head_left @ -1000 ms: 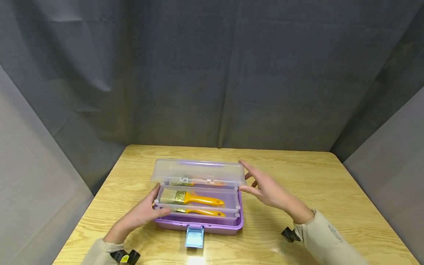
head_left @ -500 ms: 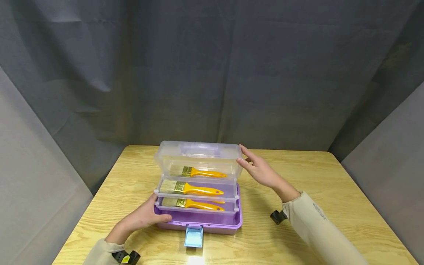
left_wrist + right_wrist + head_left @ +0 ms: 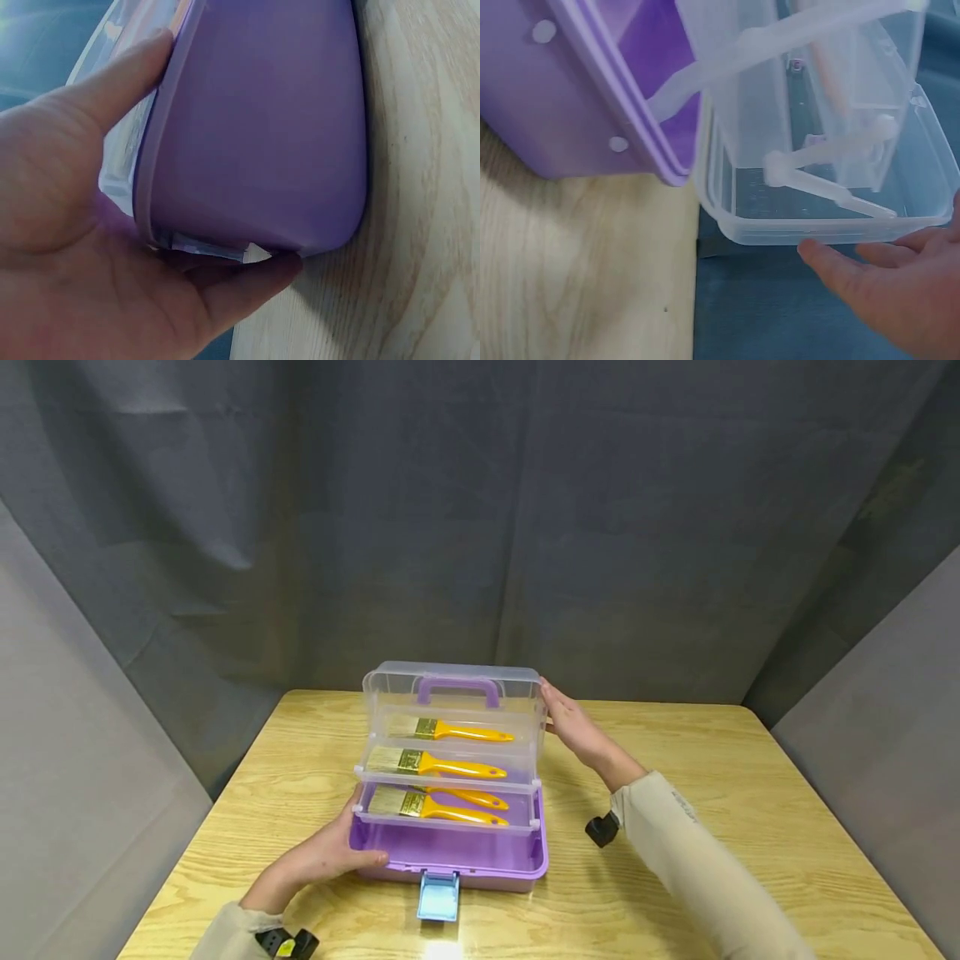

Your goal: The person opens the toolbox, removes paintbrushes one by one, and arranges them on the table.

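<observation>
Box swung fully open, both hands steadying it

On the table [image 3: 675, 752] the box [image 3: 450, 852] sits at centre; its clear lid [image 3: 450, 681] stands at 12 o'clock, three trays stepped, a brush [image 3: 442, 729] in each. The left hand [image 3: 322, 856] grips the base at 8 o'clock; the right hand [image 3: 573, 727], fingers straight, rests on the lid at 2 o'clock. Best keep the base pinned and ease the lid gently.

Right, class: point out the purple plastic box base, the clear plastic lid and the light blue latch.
purple plastic box base [image 3: 450, 852], head view, bare inner floor near the front wall.
clear plastic lid [image 3: 525, 681], head view, upper right corner.
light blue latch [image 3: 438, 896], head view, middle of the flap.
</observation>
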Demonstrator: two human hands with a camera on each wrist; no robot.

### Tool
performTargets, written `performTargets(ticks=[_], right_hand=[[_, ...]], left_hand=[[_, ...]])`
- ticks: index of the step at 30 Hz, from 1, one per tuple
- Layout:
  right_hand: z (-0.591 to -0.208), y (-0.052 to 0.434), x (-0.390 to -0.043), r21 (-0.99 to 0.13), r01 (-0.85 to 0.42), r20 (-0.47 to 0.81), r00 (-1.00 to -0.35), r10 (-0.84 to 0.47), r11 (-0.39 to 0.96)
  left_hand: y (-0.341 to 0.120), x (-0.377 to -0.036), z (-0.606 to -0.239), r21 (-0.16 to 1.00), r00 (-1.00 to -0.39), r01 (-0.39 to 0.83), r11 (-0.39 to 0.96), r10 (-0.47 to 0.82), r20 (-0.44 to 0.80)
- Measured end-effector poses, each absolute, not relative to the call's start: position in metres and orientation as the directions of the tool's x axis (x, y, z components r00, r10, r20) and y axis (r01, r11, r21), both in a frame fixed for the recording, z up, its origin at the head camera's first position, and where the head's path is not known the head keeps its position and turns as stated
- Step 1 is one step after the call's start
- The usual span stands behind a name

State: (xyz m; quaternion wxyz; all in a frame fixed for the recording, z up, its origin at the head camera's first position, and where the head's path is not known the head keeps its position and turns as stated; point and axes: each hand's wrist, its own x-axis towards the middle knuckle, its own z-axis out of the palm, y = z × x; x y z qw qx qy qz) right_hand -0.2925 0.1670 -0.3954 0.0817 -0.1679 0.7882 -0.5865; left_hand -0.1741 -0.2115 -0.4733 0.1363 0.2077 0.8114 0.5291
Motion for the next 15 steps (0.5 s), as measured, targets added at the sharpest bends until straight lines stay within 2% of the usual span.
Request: performTargets(ticks=[5,12,15], right_hand=[[-0.409,0.163,-0.300,-0.979,-0.124,0.065,-0.943,-0.327,0.163],[-0.431,0.158,-0.308,-0.988,-0.099,0.061,-0.953,-0.295,0.115],[-0.441,0.158,-0.312,-0.983,-0.121,0.077,-0.955,-0.287,0.139]], left_hand=[[-0.212,-0.173,-0.474,0.914,-0.879,0.174,0.366,0.476,-0.024],[-0.213,-0.172,-0.474,0.909,-0.886,0.147,0.391,0.460,-0.055],[-0.212,-0.170,-0.473,0.899,-0.898,0.124,0.420,0.433,-0.078]])
